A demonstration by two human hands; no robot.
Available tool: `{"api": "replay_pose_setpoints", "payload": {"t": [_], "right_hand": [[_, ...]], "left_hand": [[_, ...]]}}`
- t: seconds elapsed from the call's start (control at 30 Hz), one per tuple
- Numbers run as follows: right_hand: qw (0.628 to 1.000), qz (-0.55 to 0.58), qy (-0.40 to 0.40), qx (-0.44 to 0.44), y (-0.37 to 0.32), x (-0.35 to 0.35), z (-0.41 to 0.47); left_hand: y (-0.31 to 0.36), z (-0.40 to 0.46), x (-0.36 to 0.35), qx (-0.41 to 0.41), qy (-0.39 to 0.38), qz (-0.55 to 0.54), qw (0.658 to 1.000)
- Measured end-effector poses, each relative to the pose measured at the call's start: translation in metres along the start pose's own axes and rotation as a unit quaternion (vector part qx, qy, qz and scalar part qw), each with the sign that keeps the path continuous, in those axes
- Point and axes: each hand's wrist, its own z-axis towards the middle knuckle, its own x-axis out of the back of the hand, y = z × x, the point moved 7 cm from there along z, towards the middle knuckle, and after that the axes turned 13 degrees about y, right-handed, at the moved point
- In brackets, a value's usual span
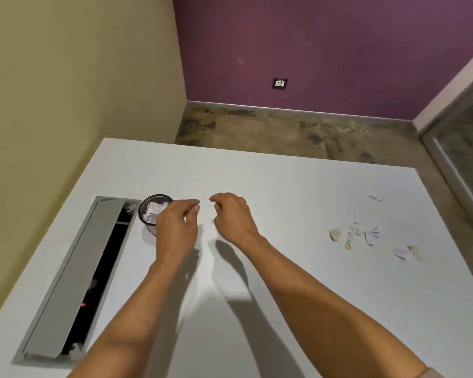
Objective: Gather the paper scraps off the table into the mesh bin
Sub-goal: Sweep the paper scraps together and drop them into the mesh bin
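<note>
From the head camera, the mesh bin (154, 214) stands on the white desk (284, 309) with crumpled paper inside. The left hand (175, 227) hangs just beside the bin, partly over its rim, fingers (194, 207) loosely curled; whether they pinch anything I cannot tell. The right hand (234, 216) hovers near it on the side away from the bin, curled and apparently empty. The remaining paper scraps (366, 236) lie scattered well apart from the bin, beyond the right hand, so that hand is probably the nearer one.
</note>
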Motion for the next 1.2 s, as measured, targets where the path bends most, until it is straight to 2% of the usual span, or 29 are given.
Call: {"api": "replay_pose_setpoints", "payload": {"t": [0.2, 0.47, 0.63, 0.8, 0.97, 1.2], "right_hand": [[0.995, 0.014, 0.075, -0.066, 0.102, 0.078, -0.034], [0.978, 0.017, 0.151, -0.146, 0.247, 0.16, -0.096], [0.968, -0.019, 0.181, -0.174, 0.336, 0.208, -0.126], [0.946, -0.057, 0.262, -0.181, 0.404, 0.246, -0.145], [0.946, -0.15, 0.195, -0.214, 0.473, 0.246, -0.142], [0.949, -0.211, 0.14, -0.187, 0.524, 0.227, -0.109]], "left_hand": [[0.053, -0.065, -0.08, -0.015, -0.1, -0.004, 0.995], [0.102, -0.158, -0.187, -0.038, -0.254, 0.025, 0.966], [0.118, -0.202, -0.246, -0.05, -0.277, 0.06, 0.958], [0.116, -0.23, -0.291, -0.054, -0.291, 0.107, 0.949], [0.116, -0.239, -0.335, -0.104, -0.297, 0.157, 0.936], [0.106, -0.224, -0.387, -0.205, -0.29, 0.229, 0.906]]}}
